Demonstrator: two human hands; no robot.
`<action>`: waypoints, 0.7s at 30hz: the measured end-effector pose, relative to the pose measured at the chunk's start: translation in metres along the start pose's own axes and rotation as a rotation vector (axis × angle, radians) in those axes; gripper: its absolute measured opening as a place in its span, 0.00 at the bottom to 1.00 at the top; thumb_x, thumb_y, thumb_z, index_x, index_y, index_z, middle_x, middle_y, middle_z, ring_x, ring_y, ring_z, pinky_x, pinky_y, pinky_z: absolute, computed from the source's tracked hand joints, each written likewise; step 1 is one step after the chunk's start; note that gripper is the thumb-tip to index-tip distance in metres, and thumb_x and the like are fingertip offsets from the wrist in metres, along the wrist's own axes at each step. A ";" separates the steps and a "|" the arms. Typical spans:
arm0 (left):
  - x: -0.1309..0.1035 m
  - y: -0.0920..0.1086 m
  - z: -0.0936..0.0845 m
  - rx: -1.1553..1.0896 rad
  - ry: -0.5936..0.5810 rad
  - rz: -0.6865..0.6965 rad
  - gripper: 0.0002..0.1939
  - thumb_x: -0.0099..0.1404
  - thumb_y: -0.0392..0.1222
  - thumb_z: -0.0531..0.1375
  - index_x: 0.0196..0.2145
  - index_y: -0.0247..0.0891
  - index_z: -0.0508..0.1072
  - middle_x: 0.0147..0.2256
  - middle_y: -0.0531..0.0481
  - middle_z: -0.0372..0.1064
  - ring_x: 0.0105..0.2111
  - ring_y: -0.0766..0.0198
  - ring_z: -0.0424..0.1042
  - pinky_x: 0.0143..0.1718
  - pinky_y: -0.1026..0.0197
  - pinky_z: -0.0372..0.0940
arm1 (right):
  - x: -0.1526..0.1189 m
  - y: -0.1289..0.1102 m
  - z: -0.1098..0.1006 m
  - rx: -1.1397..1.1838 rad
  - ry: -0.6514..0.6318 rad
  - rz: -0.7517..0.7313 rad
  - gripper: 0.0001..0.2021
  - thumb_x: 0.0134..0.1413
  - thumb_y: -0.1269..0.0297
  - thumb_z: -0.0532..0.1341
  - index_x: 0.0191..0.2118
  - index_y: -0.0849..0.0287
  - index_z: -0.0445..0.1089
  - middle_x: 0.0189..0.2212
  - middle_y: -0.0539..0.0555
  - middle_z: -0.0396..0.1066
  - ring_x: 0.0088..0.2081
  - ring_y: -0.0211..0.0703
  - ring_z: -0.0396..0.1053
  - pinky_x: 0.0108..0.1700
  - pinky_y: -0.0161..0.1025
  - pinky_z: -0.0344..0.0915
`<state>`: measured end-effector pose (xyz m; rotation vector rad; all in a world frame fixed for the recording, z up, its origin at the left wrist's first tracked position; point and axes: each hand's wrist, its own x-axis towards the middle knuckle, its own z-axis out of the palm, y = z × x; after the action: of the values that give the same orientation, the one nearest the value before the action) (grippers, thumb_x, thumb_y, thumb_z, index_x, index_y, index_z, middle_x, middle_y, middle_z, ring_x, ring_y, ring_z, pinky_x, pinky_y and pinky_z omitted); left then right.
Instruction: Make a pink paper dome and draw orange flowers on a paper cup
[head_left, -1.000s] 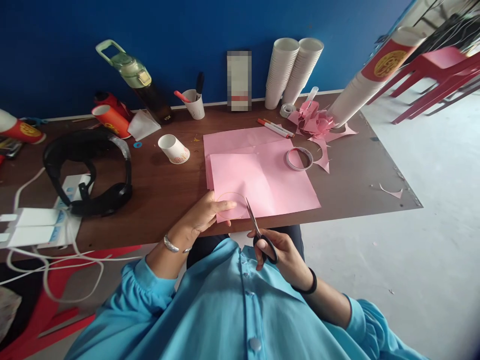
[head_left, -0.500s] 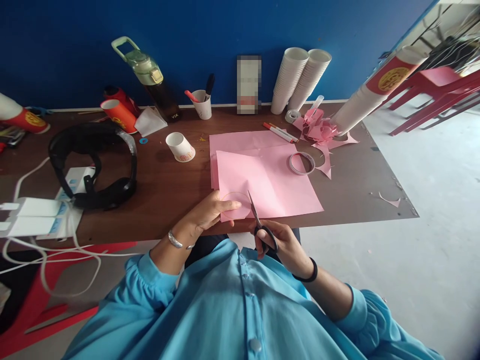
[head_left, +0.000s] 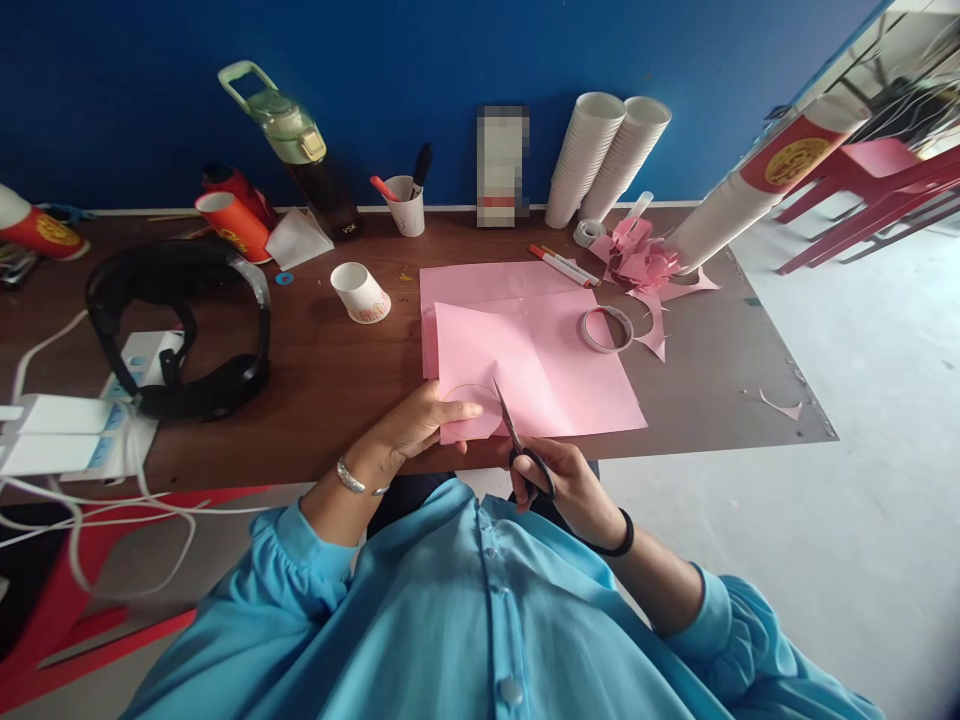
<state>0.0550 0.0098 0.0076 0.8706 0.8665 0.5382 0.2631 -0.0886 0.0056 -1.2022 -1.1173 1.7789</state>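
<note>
My left hand pinches the near left corner of a pink paper sheet, thumb on top and fingers underneath. A thin circle outline is drawn on the sheet beside my thumb. My right hand holds black-handled scissors, fingers in the loops. The blades look nearly closed and lie at the paper, right of the drawn circle, tips pointing away from me. A short cut runs in from the near edge there. Under this sheet lies more pink paper. On the sheet's right side rests a tape roll.
A white paper cup stands left of the paper. Behind are a cup with markers, a water bottle and stacked cups. Pink scraps lie to the right. At left are a black headband device and a power strip.
The view has shifted slightly. My hands, the scissors and the pink sheet hold nearly the same positions, with the scissor tips a touch further left.
</note>
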 end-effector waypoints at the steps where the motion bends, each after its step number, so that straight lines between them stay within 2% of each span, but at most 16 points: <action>1: 0.000 0.000 0.000 -0.003 0.001 -0.003 0.21 0.53 0.44 0.71 0.42 0.31 0.77 0.33 0.47 0.75 0.29 0.64 0.72 0.18 0.68 0.67 | 0.000 0.000 -0.001 -0.005 -0.004 0.000 0.24 0.60 0.41 0.63 0.39 0.62 0.73 0.21 0.47 0.69 0.21 0.36 0.68 0.27 0.35 0.68; 9: -0.002 0.001 0.000 -0.008 0.017 -0.003 0.19 0.54 0.43 0.70 0.41 0.32 0.76 0.32 0.47 0.75 0.28 0.64 0.72 0.19 0.68 0.66 | 0.002 -0.001 -0.004 -0.034 -0.019 0.021 0.25 0.60 0.40 0.63 0.43 0.62 0.74 0.21 0.47 0.68 0.21 0.36 0.67 0.27 0.36 0.69; 21: -0.001 0.001 -0.003 -0.007 0.027 -0.033 0.18 0.53 0.43 0.71 0.40 0.30 0.78 0.31 0.46 0.75 0.27 0.64 0.71 0.19 0.67 0.65 | 0.005 -0.002 -0.005 0.002 -0.025 0.058 0.25 0.59 0.40 0.63 0.43 0.62 0.74 0.21 0.46 0.66 0.21 0.35 0.66 0.27 0.37 0.72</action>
<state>0.0522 0.0109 0.0078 0.8428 0.9014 0.5244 0.2659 -0.0818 0.0051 -1.2259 -1.1053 1.8425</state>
